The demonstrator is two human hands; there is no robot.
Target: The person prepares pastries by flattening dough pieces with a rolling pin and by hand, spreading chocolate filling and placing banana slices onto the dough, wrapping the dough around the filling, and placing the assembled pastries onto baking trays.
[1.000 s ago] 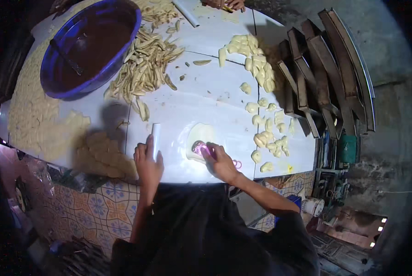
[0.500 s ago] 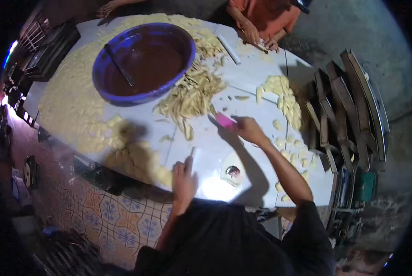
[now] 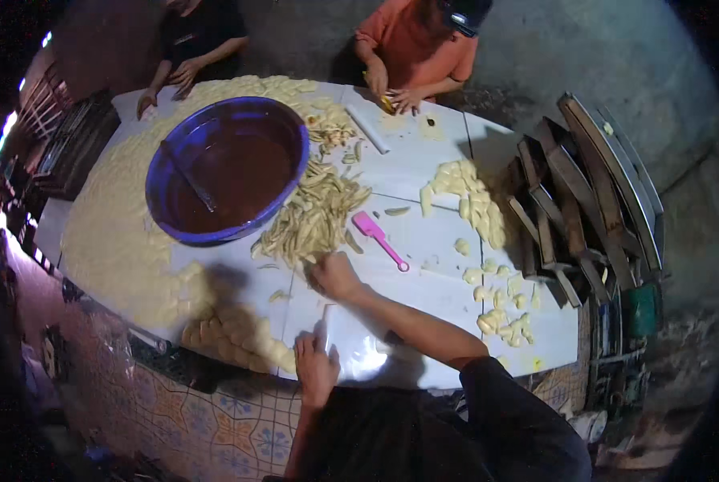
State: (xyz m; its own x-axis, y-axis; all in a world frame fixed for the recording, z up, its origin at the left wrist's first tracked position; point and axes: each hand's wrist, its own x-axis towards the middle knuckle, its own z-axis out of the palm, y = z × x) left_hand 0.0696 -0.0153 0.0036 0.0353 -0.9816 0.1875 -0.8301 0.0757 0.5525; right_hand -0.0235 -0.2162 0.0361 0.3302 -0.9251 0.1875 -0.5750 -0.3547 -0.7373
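Note:
My left hand rests at the table's near edge, its fingers closed round the lower end of a short white roller. My right hand reaches across to the near edge of a heap of pale brownish, finger-like strips. Its fingers are bent down and their tips are hidden, so what they pinch does not show. On the white tabletop, just beyond my right forearm, lies a pink scoop-shaped scraper. My right forearm covers part of the table before me.
A blue basin of brown paste holds a dark-handled spatula. Pale dough pieces cover the left side; more dough lumps lie right. Stacked metal trays stand at the right edge. Two people work across the table; a white roller lies there.
My right hand has let go of the pink scraper, now on the table, and moved left to the strips. The filled dough round no longer shows. My left hand stays by its roller.

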